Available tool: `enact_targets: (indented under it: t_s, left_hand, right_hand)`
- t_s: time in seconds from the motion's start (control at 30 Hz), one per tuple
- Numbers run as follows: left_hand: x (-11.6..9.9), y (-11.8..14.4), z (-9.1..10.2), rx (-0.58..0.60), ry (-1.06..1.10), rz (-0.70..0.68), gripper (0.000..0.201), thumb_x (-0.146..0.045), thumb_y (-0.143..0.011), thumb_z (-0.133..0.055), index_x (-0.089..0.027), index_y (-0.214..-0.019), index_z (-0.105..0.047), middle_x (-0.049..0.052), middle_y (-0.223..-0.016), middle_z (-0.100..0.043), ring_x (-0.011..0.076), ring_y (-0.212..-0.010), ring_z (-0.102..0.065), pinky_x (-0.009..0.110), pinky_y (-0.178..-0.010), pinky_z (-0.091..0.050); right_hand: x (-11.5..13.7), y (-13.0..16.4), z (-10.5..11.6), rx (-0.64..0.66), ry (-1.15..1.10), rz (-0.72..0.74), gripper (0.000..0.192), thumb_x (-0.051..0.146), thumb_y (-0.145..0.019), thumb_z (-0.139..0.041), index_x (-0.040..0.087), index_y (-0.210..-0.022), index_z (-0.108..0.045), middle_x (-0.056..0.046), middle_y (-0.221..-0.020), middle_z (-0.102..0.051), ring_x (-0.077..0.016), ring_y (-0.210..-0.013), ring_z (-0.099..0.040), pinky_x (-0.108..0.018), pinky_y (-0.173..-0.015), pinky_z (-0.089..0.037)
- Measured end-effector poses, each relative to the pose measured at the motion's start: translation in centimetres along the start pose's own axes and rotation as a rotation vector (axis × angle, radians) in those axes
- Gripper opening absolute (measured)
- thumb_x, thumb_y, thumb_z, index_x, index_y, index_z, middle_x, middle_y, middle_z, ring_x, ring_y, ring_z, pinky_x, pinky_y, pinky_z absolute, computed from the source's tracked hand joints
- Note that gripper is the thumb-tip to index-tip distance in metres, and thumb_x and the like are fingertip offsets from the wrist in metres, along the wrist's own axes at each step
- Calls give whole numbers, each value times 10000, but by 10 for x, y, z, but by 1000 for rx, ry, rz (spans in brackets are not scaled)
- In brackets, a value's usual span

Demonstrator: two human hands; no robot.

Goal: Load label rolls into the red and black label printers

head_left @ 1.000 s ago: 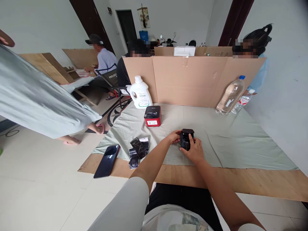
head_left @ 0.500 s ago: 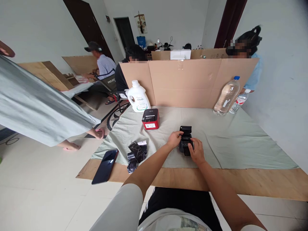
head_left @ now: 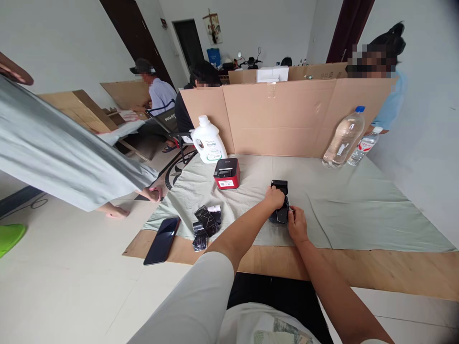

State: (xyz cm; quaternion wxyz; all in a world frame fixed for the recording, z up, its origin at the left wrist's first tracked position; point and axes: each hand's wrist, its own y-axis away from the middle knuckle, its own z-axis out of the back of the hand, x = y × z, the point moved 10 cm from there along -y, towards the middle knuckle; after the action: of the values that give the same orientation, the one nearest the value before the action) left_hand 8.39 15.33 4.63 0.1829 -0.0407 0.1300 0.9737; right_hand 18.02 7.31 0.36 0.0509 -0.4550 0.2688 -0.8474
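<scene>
A small black device with its lid raised, much like a portable printer, rests on the cloth in front of me. My left hand is over its open middle, fingers curled down; whatever they pinch is hidden. At the device's right side, my right hand grips the near edge with thumb and fingers. Left of my forearm lies a small pile of black pieces in clear plastic wrap. Farther back stands a red and black box-shaped printer with a white label.
A smartphone lies at the table's left front edge. A white jug and two clear bottles stand before a cardboard screen. Other people are beyond the screen and to the left; one stands close by in a long grey garment.
My left hand has moved right and over the device's opening, its fingers now curled inward. My right hand has shifted slightly down along the device's side. The camera view has tilted a little.
</scene>
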Motion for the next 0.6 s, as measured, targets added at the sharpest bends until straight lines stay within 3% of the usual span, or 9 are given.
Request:
enact_targets:
  t_s: [0.2,0.43,0.5,0.6]
  left_hand:
    - [9,1,4,-47,-55,-6,274,-276,-694,-691,-180,-949,-716,117,-1069,-672,289,-1130,-508,400,-986,-344]
    - [18,5,13,-214,158,-95,268,-233,-584,-763,-207,-845,-706,95,-973,-690,304,-1056,-553,391,-946,-399]
    - [18,5,11,-227,200,-113,261,-219,-591,-753,-210,-846,-695,80,-961,-687,286,-1028,-567,367,-925,-421]
    - [13,5,8,-233,207,-183,264,-226,-624,-732,-198,-880,-677,77,-969,-677,267,-1005,-574,337,-888,-449]
  right_hand:
    - [-6,0,-4,18,0,-1,376,376,-919,-311,173,-1096,-573,-125,-1054,-628,-230,-1000,-563,-449,-900,-457]
    - [-5,0,-5,52,8,23,385,392,-914,-325,170,-1131,-554,-125,-1038,-623,-232,-946,-574,-456,-868,-475]
    - [0,0,-5,69,19,70,414,430,-901,-370,174,-1189,-521,-130,-1071,-611,-240,-934,-576,-469,-855,-483]
    - [14,0,-8,92,66,188,553,517,-851,-463,172,-1284,-454,-160,-1200,-562,-296,-1086,-531,-525,-920,-447]
